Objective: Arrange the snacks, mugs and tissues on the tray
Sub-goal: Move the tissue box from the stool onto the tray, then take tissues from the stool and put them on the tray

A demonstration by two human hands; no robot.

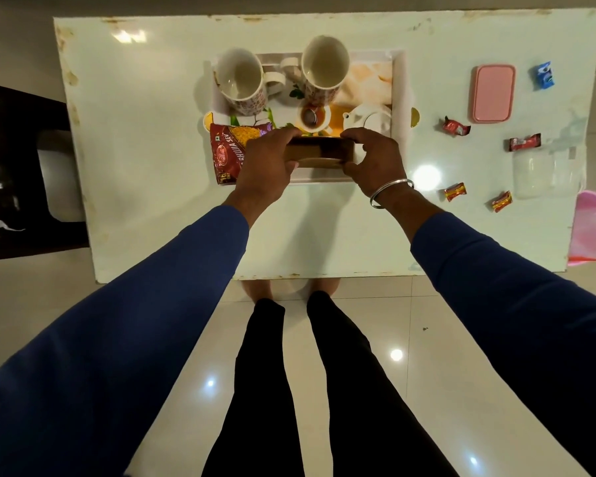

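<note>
A white printed tray (399,98) lies in the middle of the table. Two patterned mugs stand at its far side, the left mug (242,85) and the right mug (324,67). A red snack packet (226,151) lies at the tray's near left corner. My left hand (267,163) and my right hand (372,160) both grip the ends of a brown wooden holder (319,152) over the tray's near edge. What the holder contains is hidden from me.
A pink lidded box (492,92), a blue snack pack (544,75) and several red candies, one of them (455,127), lie on the table's right. A clear container (537,173) sits near the right edge. A dark chair (21,173) stands left of the table.
</note>
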